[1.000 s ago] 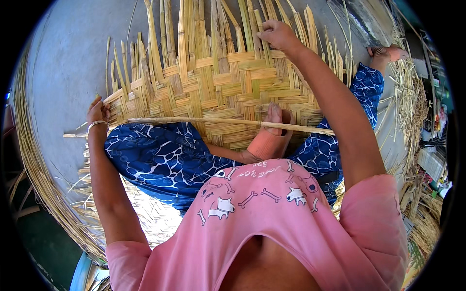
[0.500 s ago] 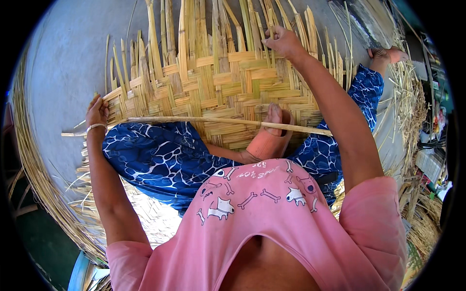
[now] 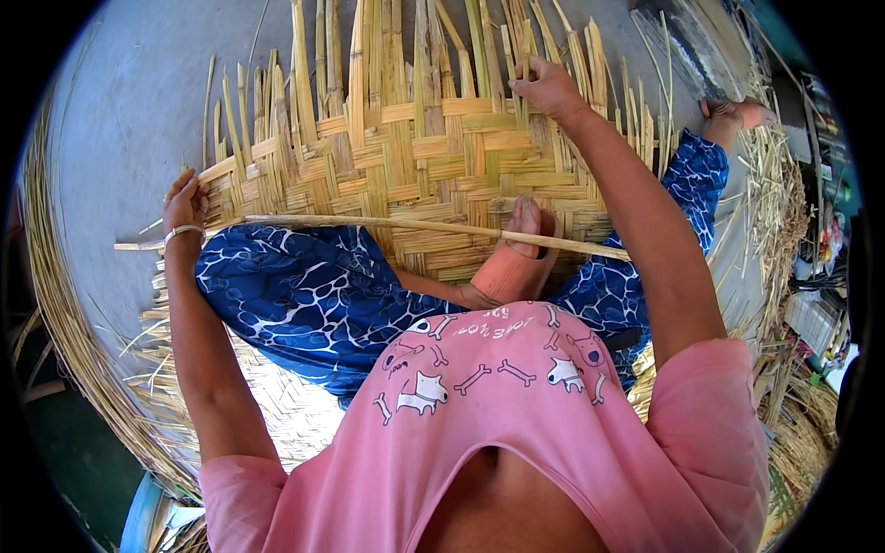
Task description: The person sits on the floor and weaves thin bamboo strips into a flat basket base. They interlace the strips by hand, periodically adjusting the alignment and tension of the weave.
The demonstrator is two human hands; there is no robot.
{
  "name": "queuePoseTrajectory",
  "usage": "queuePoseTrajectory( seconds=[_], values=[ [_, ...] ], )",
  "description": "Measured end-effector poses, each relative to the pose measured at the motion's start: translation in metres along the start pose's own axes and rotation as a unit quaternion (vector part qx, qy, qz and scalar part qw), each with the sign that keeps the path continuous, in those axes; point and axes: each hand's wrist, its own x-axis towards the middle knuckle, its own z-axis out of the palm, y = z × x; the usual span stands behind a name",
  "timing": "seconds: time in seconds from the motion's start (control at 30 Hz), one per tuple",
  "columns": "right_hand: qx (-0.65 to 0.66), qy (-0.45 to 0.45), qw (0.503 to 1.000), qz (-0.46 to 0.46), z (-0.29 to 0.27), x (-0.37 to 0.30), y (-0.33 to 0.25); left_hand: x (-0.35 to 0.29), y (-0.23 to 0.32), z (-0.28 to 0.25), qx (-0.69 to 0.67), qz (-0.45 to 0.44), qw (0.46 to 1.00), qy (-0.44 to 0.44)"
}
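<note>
One woven mat (image 3: pixel 396 192), yellow-green, of broad flat strips, spread on the grey floor (image 3: pixel 120 166) directly before the seated person; its far edge is unfinished, a row of loose ends standing out away from the weaver. One left hand (image 3: pixel 187 199), a pale bracelet (image 3: pixel 184 230) at the wrist, set at the mat's left corner, its grip closed on the end of a cross strip (image 3: pixel 224 167). One right hand (image 3: pixel 549 88), at the far edge right of centre, its grip narrow, thumb and finger pinching an upright strip (image 3: pixel 521 112). One long thin rod (image 3: pixel 415 225), lying slantwise over the mat and the blue patterned trousers (image 3: pixel 295 286). One foot (image 3: pixel 525 217), on the mat's near part. One heap of straw (image 3: pixel 779 198), along the floor, well to my right.
</note>
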Motion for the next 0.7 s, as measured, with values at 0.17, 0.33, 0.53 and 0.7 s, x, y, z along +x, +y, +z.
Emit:
queuePoseTrajectory(
  seconds=[0.17, 0.33, 0.53, 0.7],
  values=[
    [0.011, 0.029, 0.999, 0.012, 0.009, -0.008, -0.030, 0.008, -0.002, -0.005, 0.006, 0.015, 1.000, 0.017],
    [-0.029, -0.018, 0.999, 0.036, 0.021, 0.015, -0.034, 0.041, -0.021, -0.042, 0.241, 0.101, 0.964, 0.055],
    [-0.055, 0.051, 0.997, 0.003, 0.018, 0.013, 0.003, -0.018, 0.025, 0.036, -0.002, 0.015, 0.991, 0.129],
    [-0.036, -0.013, 0.998, 0.040, 0.022, -0.013, -0.032, -0.020, 0.025, 0.025, 0.022, -0.012, 0.991, 0.129]
  ],
)
